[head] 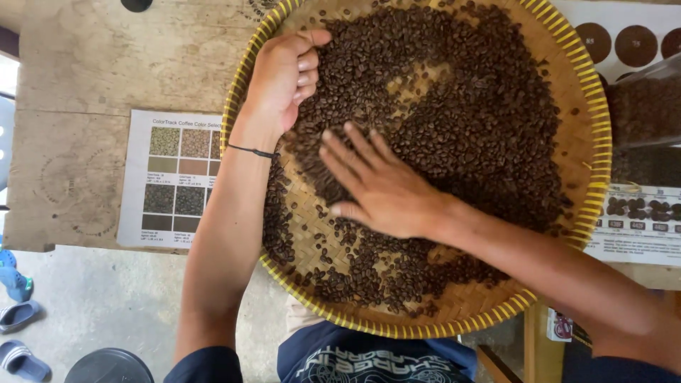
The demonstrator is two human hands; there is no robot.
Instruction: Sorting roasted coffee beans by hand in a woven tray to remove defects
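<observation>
A large round woven bamboo tray (592, 106) with a yellow rim rests on a wooden table and holds a wide heap of dark roasted coffee beans (482, 120). My left hand (284, 78) lies at the tray's upper left, fingers curled loosely into the beans near the rim, a thin black band on its wrist. My right hand (379, 184) is spread flat, palm down, on the beans near the tray's middle left, fingers apart and pointing up-left. Bare weave shows below and left of this hand, dotted with scattered beans.
A printed colour chart sheet (174, 177) lies on the wooden table (85, 78) left of the tray. Another printed sheet with brown circles (624, 42) and a clear container of beans (645, 106) sit at the right. Sandals (18, 340) and a dark round lid (110, 367) lie on the concrete floor.
</observation>
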